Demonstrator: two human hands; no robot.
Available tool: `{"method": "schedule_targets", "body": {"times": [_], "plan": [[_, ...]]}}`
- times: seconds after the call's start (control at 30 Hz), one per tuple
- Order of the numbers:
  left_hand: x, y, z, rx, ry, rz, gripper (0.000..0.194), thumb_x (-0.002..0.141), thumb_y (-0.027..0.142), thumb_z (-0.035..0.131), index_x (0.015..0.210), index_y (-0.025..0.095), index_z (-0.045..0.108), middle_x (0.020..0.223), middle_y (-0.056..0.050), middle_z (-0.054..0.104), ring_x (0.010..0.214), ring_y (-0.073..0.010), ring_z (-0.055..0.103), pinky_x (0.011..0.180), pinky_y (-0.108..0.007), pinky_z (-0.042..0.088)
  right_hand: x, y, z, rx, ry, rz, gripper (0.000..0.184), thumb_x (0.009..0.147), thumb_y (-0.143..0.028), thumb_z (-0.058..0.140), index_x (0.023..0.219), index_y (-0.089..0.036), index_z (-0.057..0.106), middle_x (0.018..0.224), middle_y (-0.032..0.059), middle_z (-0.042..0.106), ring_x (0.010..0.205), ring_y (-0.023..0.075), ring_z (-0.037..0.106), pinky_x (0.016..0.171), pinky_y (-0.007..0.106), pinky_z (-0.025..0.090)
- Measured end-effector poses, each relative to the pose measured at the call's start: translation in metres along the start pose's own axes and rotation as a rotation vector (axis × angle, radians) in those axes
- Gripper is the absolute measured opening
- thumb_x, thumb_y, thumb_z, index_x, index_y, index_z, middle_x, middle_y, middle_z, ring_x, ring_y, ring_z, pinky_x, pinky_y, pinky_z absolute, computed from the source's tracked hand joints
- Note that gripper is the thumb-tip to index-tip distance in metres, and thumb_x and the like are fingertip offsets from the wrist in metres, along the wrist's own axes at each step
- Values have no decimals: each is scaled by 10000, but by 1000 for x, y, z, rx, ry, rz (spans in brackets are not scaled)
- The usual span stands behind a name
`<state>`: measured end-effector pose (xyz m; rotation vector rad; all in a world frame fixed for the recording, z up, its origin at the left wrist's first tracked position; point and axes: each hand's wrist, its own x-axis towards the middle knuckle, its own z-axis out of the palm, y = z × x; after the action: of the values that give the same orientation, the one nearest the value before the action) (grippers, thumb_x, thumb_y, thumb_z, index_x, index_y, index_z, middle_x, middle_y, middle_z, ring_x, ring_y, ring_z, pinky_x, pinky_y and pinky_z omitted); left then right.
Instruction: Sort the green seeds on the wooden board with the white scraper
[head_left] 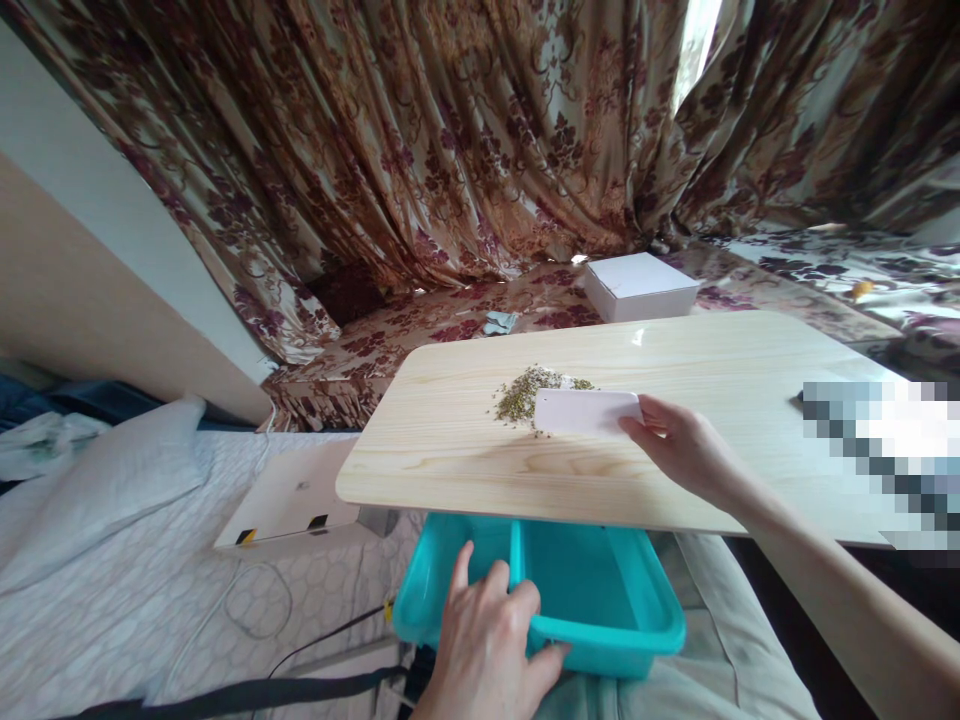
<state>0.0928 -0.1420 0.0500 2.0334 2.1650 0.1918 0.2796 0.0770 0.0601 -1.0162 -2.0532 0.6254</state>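
My right hand (679, 440) grips a white rectangular scraper (581, 411) by its right end, thumb and fingers pinched on it. The scraper is tilted over a light wooden tabletop (450, 465), against the front right side of a loose pile of small green and pale grains (521, 396). Part of that pile is hidden behind the scraper. Below the near table edge sits a turquoise divided bin (607, 635). My left hand (487, 635) is hooked over its near rim, thumb low on the outside and index finger stretched into the left compartment.
Behind the table a white box (641, 278) and a small pale cloth (499, 322) lie on a floral cover. At left, a white carton (300, 490) rests on a quilted bed with a pillow (105, 490). A blurred-out item (892, 450) occupies the table's right end.
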Motion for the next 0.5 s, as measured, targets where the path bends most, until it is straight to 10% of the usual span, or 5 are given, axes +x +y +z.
{"method": "schedule_targets", "body": {"times": [0.5], "plan": [[-1,0,2,-14,35,8,143,692,342,704,704,224,622,731,17,578,772,-186,617,1072,-545,268,-9,6,-5,62,-19,28,123,780,-315,550,726,-210,583,691,23,685,671,184,639,618,273,499]]}}
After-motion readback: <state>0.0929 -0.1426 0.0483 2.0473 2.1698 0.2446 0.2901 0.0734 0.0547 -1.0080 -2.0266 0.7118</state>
